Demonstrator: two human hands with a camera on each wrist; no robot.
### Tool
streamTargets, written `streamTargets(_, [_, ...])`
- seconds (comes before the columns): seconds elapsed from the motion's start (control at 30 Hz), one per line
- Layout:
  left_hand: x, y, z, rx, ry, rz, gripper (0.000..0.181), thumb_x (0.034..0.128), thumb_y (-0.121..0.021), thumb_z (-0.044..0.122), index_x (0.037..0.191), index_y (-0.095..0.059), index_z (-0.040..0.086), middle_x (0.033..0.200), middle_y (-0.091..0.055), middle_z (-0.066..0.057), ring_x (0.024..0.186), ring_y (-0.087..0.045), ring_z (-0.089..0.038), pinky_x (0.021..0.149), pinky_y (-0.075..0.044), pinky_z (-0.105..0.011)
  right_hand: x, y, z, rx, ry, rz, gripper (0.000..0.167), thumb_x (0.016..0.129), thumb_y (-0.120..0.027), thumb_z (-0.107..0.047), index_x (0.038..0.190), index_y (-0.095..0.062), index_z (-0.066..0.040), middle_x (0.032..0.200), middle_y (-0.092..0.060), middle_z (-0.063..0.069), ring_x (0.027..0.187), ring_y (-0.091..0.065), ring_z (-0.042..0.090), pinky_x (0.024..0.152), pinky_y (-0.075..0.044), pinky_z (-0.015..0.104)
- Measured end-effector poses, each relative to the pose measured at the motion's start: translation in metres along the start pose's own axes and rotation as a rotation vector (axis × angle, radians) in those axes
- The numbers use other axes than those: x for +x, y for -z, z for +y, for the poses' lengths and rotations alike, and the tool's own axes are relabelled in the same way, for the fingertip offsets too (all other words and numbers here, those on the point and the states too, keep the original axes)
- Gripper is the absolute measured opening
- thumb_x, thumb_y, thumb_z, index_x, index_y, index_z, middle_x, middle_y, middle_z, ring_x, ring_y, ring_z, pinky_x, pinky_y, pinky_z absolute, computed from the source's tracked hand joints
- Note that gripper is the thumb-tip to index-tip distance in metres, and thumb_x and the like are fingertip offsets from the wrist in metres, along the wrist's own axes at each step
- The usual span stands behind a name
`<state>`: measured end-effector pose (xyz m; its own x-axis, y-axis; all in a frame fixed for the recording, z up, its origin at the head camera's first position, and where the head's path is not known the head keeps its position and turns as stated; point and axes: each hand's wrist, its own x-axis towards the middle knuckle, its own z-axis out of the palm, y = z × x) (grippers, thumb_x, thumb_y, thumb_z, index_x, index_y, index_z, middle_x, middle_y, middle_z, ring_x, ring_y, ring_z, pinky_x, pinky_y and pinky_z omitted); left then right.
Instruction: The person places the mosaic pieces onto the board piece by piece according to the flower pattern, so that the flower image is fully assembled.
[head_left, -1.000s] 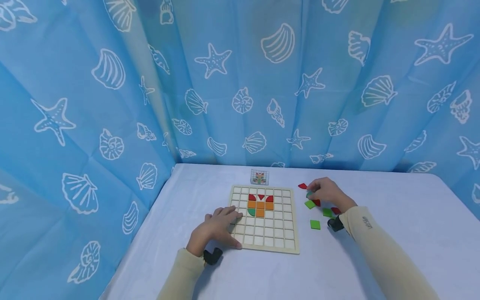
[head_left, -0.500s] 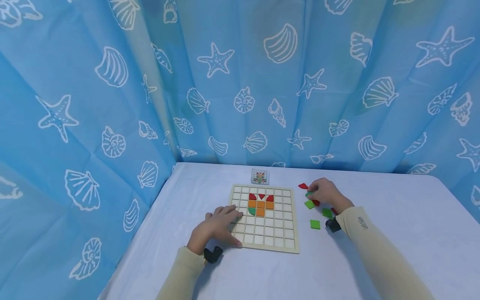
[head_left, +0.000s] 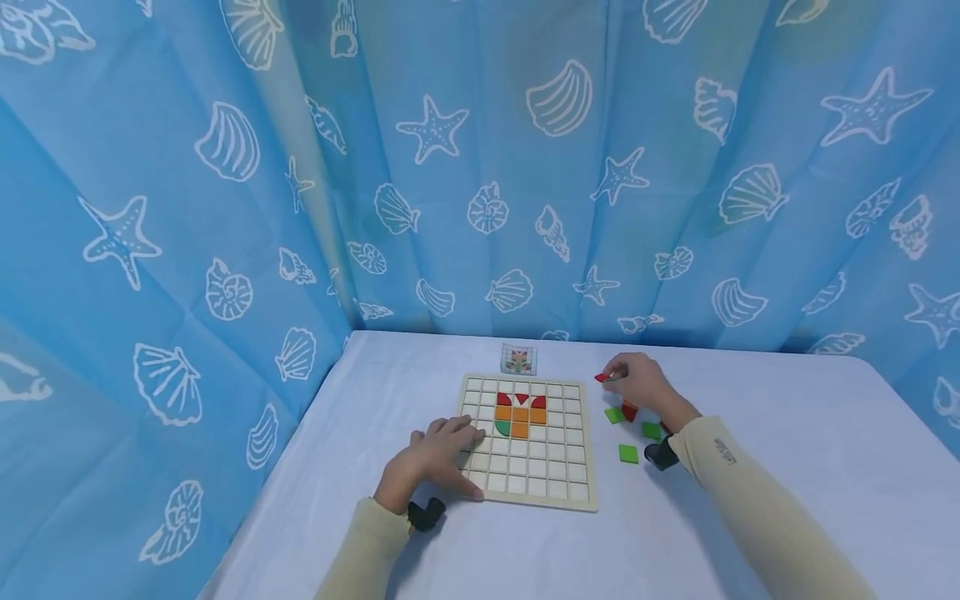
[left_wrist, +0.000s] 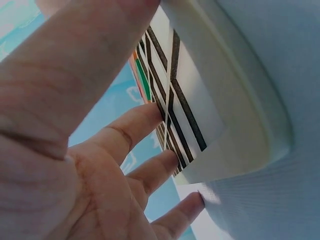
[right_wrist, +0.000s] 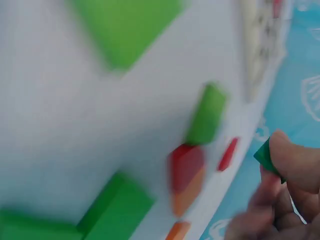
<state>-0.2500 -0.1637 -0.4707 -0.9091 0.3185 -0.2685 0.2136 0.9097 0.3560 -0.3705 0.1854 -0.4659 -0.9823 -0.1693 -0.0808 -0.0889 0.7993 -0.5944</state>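
My left hand (head_left: 431, 458) rests with spread fingers on the left edge of a pale wooden grid board (head_left: 558, 458). In the left wrist view, the fingertips touch the board's rim and cells (left_wrist: 200, 117). On the board lie red pieces (head_left: 537, 402), orange squares (head_left: 520, 430) and a green rounded piece (head_left: 502, 428). Beyond the board's right side, my right hand (head_left: 637, 382) pinches a small dark green tile (right_wrist: 265, 156) between thumb and finger, raised off the table in the right wrist view. A red tile (head_left: 602, 377) shows by its fingertips.
Light green squares (head_left: 628, 454) and red pieces (head_left: 629, 412) lie loose on the white tabletop (head_left: 525, 554) below the right hand. A small pattern card (head_left: 518, 360) stands behind the board. A blue shell-print curtain (head_left: 480, 167) hangs at the back and left.
My right hand has shifted a little left and away from the loose pieces, lifting the green tile. The left hand stays on the board.
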Motion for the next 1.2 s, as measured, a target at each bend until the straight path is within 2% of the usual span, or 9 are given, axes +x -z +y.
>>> streamTargets(0.1, [-0.001,-0.001,0.001,-0.003,0.005,0.001,0.092,0.0697,-0.090,0.047,0.149,-0.049,0.023,0.161,-0.034,-0.006,0.147,-0.026,-0.037,0.112,-0.026,-0.067,-0.003,-0.002,-0.005,0.101,-0.003,-0.049,0.030,0.096,-0.066,-0.011,0.126,-0.068,-0.004,0.112,-0.065,0.018,0.091,-0.057,0.028,0.079,-0.053,0.036])
streamTargets(0.3, [-0.001,-0.004,0.000,-0.003,0.014,-0.005,0.092,0.0703,-0.090,0.048,0.149,-0.049,0.023,0.162,-0.033,-0.006,0.148,-0.025,-0.037,0.112,-0.025,-0.067,-0.007,-0.009,-0.005,0.247,-0.015,-0.131,0.023,0.100,-0.058,-0.009,0.118,-0.070,-0.001,0.100,-0.065,0.015,0.079,-0.058,0.022,0.069,-0.048,0.033])
streamTargets(0.5, [0.001,-0.004,-0.003,0.002,0.016,-0.015,0.093,0.0713,-0.089,0.048,0.151,-0.047,0.025,0.164,-0.031,-0.005,0.149,-0.023,-0.039,0.113,-0.023,-0.068,-0.014,-0.007,-0.009,0.252,-0.031,-0.147,0.030,0.103,-0.053,-0.011,0.128,-0.067,-0.004,0.091,-0.061,0.012,0.073,-0.053,0.022,0.069,-0.044,0.035])
streamTargets(0.6, [0.002,-0.004,-0.002,-0.005,0.020,-0.016,0.093,0.0707,-0.089,0.047,0.150,-0.047,0.025,0.163,-0.031,-0.005,0.149,-0.022,-0.039,0.113,-0.022,-0.069,-0.017,-0.006,-0.009,0.279,-0.051,-0.155,0.027,0.103,-0.053,-0.011,0.123,-0.067,-0.001,0.094,-0.062,0.012,0.074,-0.056,0.020,0.070,-0.048,0.034])
streamTargets(0.7, [0.001,-0.005,-0.001,-0.015,0.015,-0.008,0.092,0.0695,-0.090,0.047,0.149,-0.049,0.024,0.162,-0.033,-0.006,0.148,-0.024,-0.039,0.112,-0.022,-0.070,-0.020,-0.007,-0.006,0.310,-0.061,-0.141,0.024,0.101,-0.057,-0.010,0.120,-0.065,0.001,0.103,-0.064,0.014,0.082,-0.064,0.019,0.076,-0.055,0.033])
streamTargets(0.8, [0.000,-0.003,0.000,-0.020,0.012,-0.004,0.092,0.0692,-0.090,0.047,0.149,-0.049,0.024,0.162,-0.033,-0.006,0.148,-0.024,-0.039,0.112,-0.022,-0.069,-0.021,-0.009,-0.006,0.287,-0.037,-0.105,0.020,0.097,-0.065,-0.014,0.113,-0.068,-0.001,0.105,-0.067,0.012,0.089,-0.064,0.021,0.080,-0.055,0.033])
streamTargets(0.93, [-0.001,-0.003,0.000,-0.026,0.002,-0.004,0.092,0.0693,-0.090,0.047,0.149,-0.049,0.024,0.162,-0.033,-0.006,0.148,-0.024,-0.039,0.112,-0.024,-0.069,-0.021,-0.012,-0.003,0.266,0.011,-0.066,0.016,0.094,-0.071,-0.018,0.104,-0.071,-0.005,0.100,-0.070,0.008,0.090,-0.061,0.021,0.079,-0.052,0.033])
streamTargets(1.13, [-0.002,-0.003,-0.001,-0.020,-0.015,-0.003,0.092,0.0699,-0.090,0.047,0.149,-0.049,0.022,0.162,-0.033,-0.007,0.147,-0.025,-0.039,0.111,-0.025,-0.068,-0.021,-0.013,-0.008,0.370,0.003,-0.097,0.019,0.095,-0.070,-0.012,0.109,-0.066,0.000,0.098,-0.067,0.012,0.086,-0.071,0.017,0.081,-0.059,0.035])
streamTargets(1.2, [-0.002,-0.002,-0.001,-0.016,-0.014,-0.001,0.092,0.0700,-0.090,0.047,0.149,-0.049,0.022,0.162,-0.033,-0.007,0.147,-0.025,-0.039,0.111,-0.025,-0.068,-0.022,-0.013,-0.013,0.373,0.000,-0.105,0.020,0.095,-0.069,-0.010,0.111,-0.065,0.001,0.099,-0.066,0.013,0.086,-0.071,0.017,0.080,-0.059,0.035])
